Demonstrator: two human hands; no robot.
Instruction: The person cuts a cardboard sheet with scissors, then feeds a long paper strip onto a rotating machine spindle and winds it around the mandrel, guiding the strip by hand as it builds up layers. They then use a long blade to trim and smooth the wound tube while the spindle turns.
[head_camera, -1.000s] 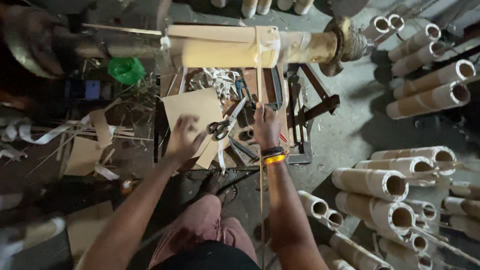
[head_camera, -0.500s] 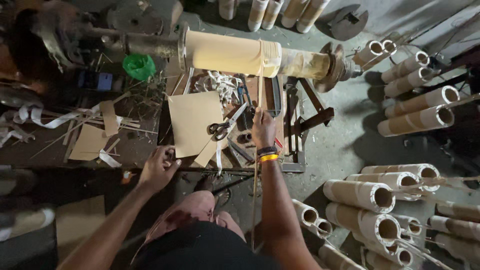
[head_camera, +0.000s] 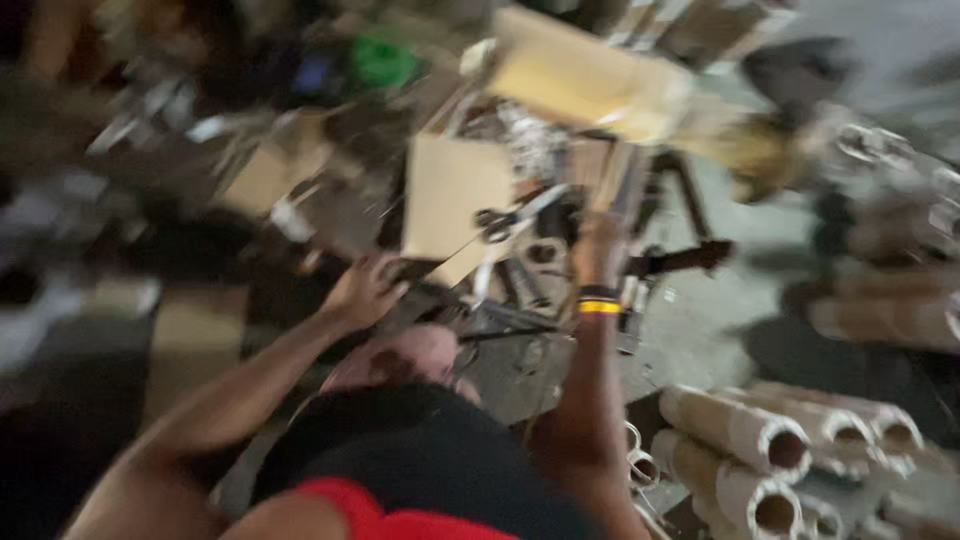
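The whole view is smeared by motion. My right hand (head_camera: 598, 248), with black and yellow wristbands, is raised to the lower end of a pale paper strip (head_camera: 603, 180). The strip hangs from a big tan cardboard tube (head_camera: 590, 85) mounted on a machine spindle. The fingers look closed on the strip. My left hand (head_camera: 365, 290) is curled at the dark edge of the work stand, just below a flat cardboard sheet (head_camera: 450, 195). Blur hides whether it grips anything. Scissors (head_camera: 502, 222) lie between my two hands.
Several finished cardboard tubes (head_camera: 740, 440) are stacked on the floor at the lower right, with more at the far right (head_camera: 880, 310). A green object (head_camera: 385, 62) and cardboard scraps (head_camera: 265, 175) clutter the left. A dark metal bracket (head_camera: 680, 258) juts out beside my right wrist.
The camera has swung and tilted, so everything is blurred. My left hand has pulled back from beside the scissors to the stand's near edge. My right hand stays at the strip.
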